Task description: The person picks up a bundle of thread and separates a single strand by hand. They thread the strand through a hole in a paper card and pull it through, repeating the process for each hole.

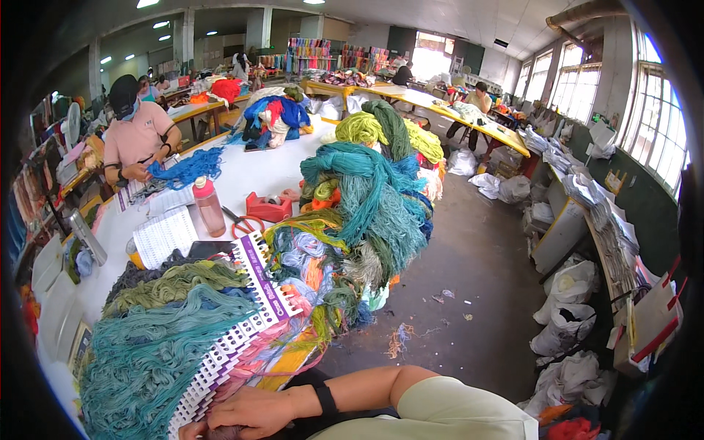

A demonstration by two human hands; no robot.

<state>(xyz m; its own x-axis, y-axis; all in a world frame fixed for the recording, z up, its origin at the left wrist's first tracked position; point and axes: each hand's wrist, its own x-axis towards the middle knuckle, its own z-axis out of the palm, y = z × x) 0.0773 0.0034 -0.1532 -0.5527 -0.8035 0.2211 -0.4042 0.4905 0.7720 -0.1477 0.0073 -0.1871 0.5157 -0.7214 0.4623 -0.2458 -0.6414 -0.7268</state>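
My right hand (253,412) bends down at the lower edge, its fingers curled over a mauve-brown bundle (224,433) that looks like thread. A bit of skin to its left seems to be fingers of my left hand (192,430); the frame cuts off the rest. Close by runs a long row of white punched cards (213,367) with purple print, threads tied through their holes. Teal thread skeins (154,345) spread out left of the cards, with olive skeins (183,282) behind them. Pink and pale strands (257,359) lie on the cards' right side.
A large thread heap (367,191) hangs over the table's right edge. On the white table (242,172) stand a pink bottle (209,209), red scissors (244,222) and a red tape dispenser (269,208). A co-worker (136,139) handles blue thread at the far left. White bags (572,323) line the right wall.
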